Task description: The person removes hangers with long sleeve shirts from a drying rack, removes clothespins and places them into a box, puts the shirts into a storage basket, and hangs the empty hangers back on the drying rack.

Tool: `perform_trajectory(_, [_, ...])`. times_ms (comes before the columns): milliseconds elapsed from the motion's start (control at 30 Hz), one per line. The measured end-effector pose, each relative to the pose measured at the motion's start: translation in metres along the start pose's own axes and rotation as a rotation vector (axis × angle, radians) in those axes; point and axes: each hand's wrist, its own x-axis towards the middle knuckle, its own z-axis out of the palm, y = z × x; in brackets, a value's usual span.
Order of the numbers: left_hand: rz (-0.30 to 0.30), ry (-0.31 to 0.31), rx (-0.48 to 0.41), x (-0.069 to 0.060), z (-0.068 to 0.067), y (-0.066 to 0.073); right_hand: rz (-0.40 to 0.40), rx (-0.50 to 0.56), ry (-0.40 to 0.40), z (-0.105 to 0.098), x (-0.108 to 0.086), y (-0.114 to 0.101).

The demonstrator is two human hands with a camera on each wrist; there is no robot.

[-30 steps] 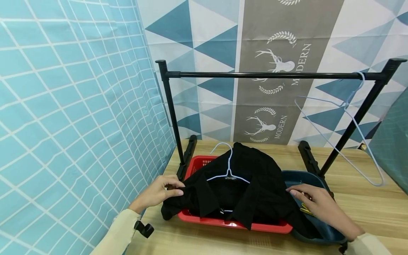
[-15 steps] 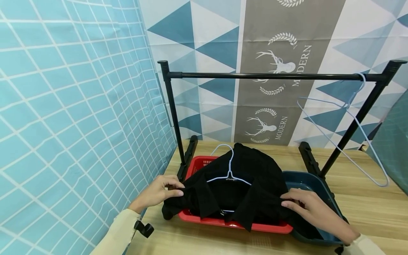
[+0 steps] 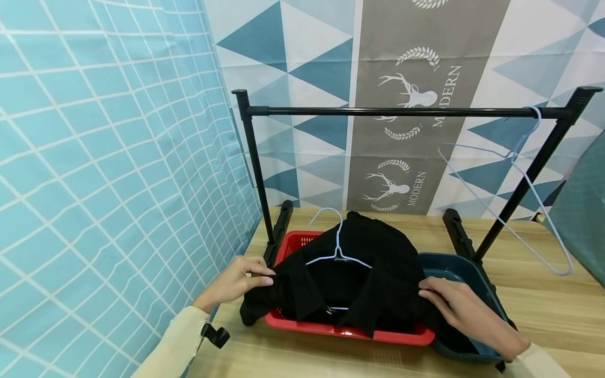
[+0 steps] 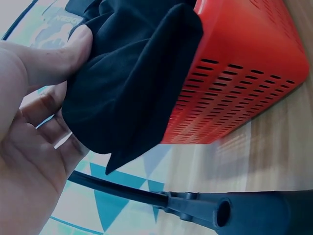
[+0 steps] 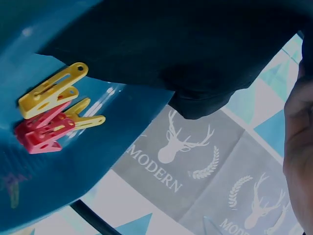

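Observation:
A black collared shirt (image 3: 392, 252) lies spread over the red basket (image 3: 350, 332), with a light blue hanger (image 3: 338, 233) inside its neck. The hook stands up out of the collar; most of the frame is hidden by cloth. My left hand (image 3: 233, 283) pinches the shirt at its left shoulder. In the left wrist view, the thumb presses on a fold of the black cloth (image 4: 117, 88). On the other side, my right hand (image 3: 465, 310) pinches the right shoulder. The right wrist view shows only part of that hand (image 5: 298, 132), at its edge.
A black rail (image 3: 378, 112) spans the back, with a second blue hanger (image 3: 515, 152) at its right end. The dark blue basin (image 3: 444, 262) stands right of the basket, holding yellow clothespins (image 5: 54, 90) and red clothespins (image 5: 44, 129). A tiled blue sheet (image 3: 118, 157) borders the left.
My right hand has moved left from above the basin and taken hold nearer the shirt's right shoulder. The hanger's hook has shifted slightly up and left. My left hand keeps its hold.

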Motion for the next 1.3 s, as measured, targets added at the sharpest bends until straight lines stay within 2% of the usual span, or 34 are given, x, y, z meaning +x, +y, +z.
perform_trajectory(167, [0.016, 0.004, 0.039, 0.011, -0.001, 0.007, 0.020, -0.069, 0.025, -0.001, 0.007, -0.003])
perform_trajectory(333, [0.016, 0.019, 0.051, 0.023, 0.000, 0.017, -0.001, -0.105, 0.062, -0.002, 0.013, -0.003])
perform_trajectory(533, [0.054, 0.057, 0.080, 0.039, 0.002, 0.029, -0.042, -0.098, 0.060, -0.001, 0.023, -0.004])
perform_trajectory(733, [0.055, 0.054, 0.082, 0.051, 0.004, 0.040, -0.080, -0.088, 0.068, 0.001, 0.033, -0.009])
perform_trajectory(933, [0.079, 0.046, 0.144, 0.069, 0.005, 0.052, -0.094, -0.064, 0.065, 0.002, 0.038, -0.012])
perform_trajectory(1300, [0.155, 0.074, 0.153, 0.082, 0.008, 0.058, -0.090, -0.076, 0.085, 0.007, 0.045, -0.016])
